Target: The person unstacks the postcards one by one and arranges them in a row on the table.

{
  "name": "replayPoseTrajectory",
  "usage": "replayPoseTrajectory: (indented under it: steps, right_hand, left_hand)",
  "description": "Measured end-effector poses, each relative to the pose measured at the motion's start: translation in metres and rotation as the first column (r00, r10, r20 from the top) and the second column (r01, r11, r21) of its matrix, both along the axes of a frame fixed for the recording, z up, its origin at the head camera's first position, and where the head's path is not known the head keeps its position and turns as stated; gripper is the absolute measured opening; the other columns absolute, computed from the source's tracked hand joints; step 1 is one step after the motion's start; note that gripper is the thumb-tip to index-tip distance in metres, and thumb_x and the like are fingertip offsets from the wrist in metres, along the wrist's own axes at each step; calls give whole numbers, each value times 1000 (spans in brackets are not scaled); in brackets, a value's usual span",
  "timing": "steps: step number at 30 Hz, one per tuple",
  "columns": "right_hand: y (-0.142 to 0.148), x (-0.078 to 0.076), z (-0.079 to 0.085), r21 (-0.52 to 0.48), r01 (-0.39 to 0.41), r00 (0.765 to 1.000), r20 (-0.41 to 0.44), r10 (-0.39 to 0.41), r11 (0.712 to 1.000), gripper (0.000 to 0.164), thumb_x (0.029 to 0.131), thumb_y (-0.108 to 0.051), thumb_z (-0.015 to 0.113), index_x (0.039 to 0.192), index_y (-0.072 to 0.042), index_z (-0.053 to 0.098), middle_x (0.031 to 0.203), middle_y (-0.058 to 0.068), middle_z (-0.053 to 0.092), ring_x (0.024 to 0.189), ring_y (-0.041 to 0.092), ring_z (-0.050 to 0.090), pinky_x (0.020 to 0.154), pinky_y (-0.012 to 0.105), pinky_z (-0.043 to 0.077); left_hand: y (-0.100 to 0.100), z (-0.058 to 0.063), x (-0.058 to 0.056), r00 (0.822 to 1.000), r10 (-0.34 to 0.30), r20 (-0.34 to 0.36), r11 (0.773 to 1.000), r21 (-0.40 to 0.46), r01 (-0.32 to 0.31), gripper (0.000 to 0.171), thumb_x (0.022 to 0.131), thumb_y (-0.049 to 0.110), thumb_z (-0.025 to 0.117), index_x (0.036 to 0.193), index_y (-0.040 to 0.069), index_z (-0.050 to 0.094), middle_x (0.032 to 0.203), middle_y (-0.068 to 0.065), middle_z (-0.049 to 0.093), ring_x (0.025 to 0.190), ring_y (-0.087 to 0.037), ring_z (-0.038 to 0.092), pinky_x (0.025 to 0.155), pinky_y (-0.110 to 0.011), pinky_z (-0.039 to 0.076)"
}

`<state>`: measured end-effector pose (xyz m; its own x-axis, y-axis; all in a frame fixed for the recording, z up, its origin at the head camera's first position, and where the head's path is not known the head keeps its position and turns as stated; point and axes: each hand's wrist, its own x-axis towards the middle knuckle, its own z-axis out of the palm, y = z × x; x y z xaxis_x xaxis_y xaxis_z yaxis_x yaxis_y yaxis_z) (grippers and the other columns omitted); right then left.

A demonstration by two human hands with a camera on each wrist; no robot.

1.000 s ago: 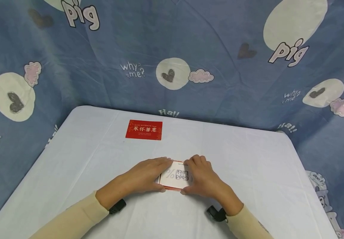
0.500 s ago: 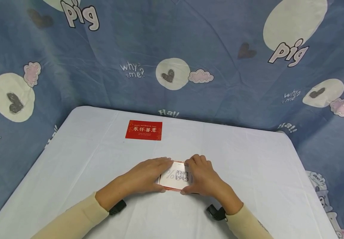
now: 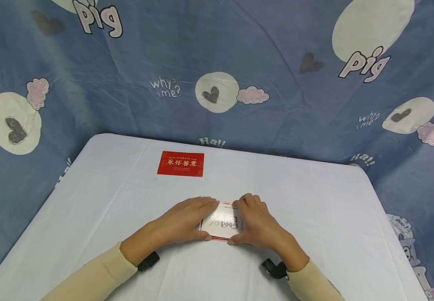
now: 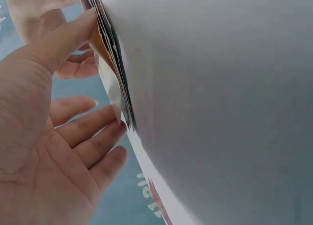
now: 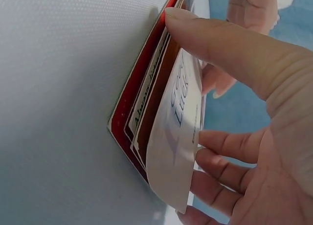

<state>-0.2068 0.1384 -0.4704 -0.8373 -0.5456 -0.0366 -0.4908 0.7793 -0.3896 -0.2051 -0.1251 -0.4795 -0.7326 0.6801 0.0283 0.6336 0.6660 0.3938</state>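
A small stack of cards (image 3: 219,225) lies on the white table between both hands, its top card white with "Good Luck" lettering turned upside down. My left hand (image 3: 187,219) holds its left end, thumb at the near edge and fingers at the far edge. The right end is gripped the same way by my right hand (image 3: 259,221). From the right wrist view, several layers show under the white top card (image 5: 168,137), with a red card (image 5: 122,112) lowest; their corners are uneven. The left wrist view shows the stack's layered edge (image 4: 115,54) beside the left thumb.
Farther back and left lies a red card (image 3: 181,164) with pale lettering, flat on the table. The white tabletop (image 3: 296,196) ends at a blue printed cloth (image 3: 277,117) behind. Black wrist cameras (image 3: 274,269) sit below the wrists.
Both hands keep their hold on the stack with hardly any movement. Glare now washes out part of the top card's lettering. The head view has shifted very slightly.
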Motion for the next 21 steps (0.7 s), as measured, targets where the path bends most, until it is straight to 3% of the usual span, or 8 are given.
replayPoseTrajectory:
  steps: [13, 21]
  right_hand:
    - [5, -4, 7, -12, -20, 1000, -23, 20, 1000, 87, 69, -45, 98, 136, -7, 57, 129, 3, 56, 117, 24, 46, 103, 44, 43]
    - [14, -7, 16, 20, 8, 1000, -27, -8, 1000, 90, 72, -42, 97, 142, -4, 56, 137, 8, 55, 126, 29, 47, 109, 47, 42]
  left_hand:
    - [1, 9, -4, 999, 31, -35, 999, 19, -31, 86, 85, 36, 88, 156, 6, 48, 154, -6, 53, 143, -26, 48, 117, -46, 41]
    - [1, 15, -9, 997, 71, -27, 997, 11, -70, 90, 83, 37, 90, 157, 6, 47, 155, -6, 53, 143, -26, 48, 118, -47, 40]
